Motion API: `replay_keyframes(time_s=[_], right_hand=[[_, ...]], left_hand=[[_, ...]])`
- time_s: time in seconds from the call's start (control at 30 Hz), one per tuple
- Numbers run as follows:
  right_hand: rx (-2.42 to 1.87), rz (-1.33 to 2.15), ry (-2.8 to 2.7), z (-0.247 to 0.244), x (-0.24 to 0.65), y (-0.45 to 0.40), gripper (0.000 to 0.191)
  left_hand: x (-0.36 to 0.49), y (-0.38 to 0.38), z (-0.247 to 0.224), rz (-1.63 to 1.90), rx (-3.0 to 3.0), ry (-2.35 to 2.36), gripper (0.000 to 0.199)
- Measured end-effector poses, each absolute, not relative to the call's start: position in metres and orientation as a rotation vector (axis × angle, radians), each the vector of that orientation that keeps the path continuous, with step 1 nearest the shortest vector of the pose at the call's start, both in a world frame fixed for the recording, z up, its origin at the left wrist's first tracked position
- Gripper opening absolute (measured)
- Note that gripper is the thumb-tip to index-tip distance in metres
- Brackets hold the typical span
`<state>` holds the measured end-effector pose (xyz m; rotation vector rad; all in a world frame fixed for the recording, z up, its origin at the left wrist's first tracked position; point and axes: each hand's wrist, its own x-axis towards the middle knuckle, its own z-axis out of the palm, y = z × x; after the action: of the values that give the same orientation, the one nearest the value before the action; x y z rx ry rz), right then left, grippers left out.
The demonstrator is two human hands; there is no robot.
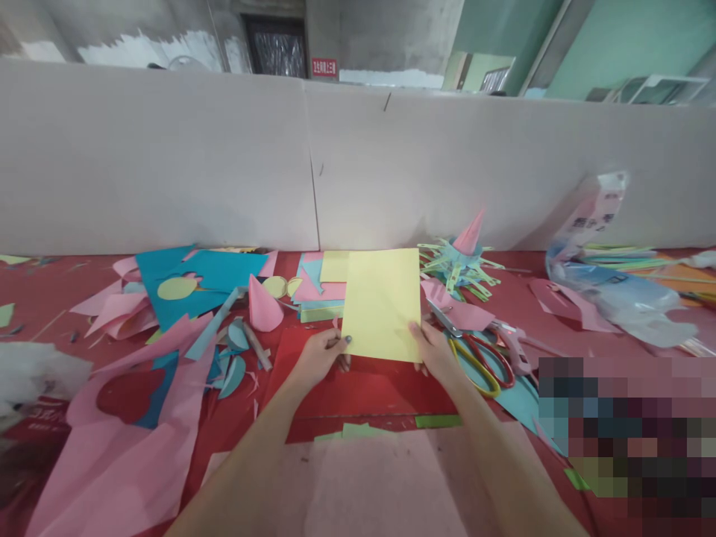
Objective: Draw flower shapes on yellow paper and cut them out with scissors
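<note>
A plain yellow sheet of paper [382,304] is held up in front of me by its two lower corners. My left hand [326,349] pinches the lower left corner, thumb on the front. At the lower right edge, my right hand [435,349] grips the same sheet. Beneath the hands lies a red sheet [369,391] on the table. Just right of my right hand are scissors [475,365] with yellow and red handles. A pink paper cone [264,304] stands to the left of my left hand.
Pink scraps [151,462] and a blue cut sheet [224,272] cover the left side. A spiky green paper piece with a pink cone [467,239] stands at the back. Further right are a pink glue gun [513,343] and a plastic bag [638,298]. A white partition [168,164] stands behind.
</note>
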<state>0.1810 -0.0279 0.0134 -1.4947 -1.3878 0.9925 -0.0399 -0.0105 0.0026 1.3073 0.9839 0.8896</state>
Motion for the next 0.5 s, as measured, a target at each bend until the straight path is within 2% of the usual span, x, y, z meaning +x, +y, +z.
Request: replay_keyframes(time_s=[0.17, 0.37, 0.5], right_hand=[[-1.513, 0.820, -1.452, 0.0113, 0.1849, -0.0267, 0.031], [-1.440, 0.903, -1.496, 0.0131, 0.1863, -0.0267, 0.029], [-1.446, 0.839, -1.570, 0.0132, 0.1865, -0.0260, 0.031]], left_hand=[[-0.0380, -0.0113, 0.0028, 0.898, 1.315, 0.975, 0.031], [-0.0390, -0.0118, 0.0053, 0.923, 1.308, 0.992, 0.030], [-0.0401, -0.0115, 0.0058, 0.914, 1.318, 0.977, 0.030]])
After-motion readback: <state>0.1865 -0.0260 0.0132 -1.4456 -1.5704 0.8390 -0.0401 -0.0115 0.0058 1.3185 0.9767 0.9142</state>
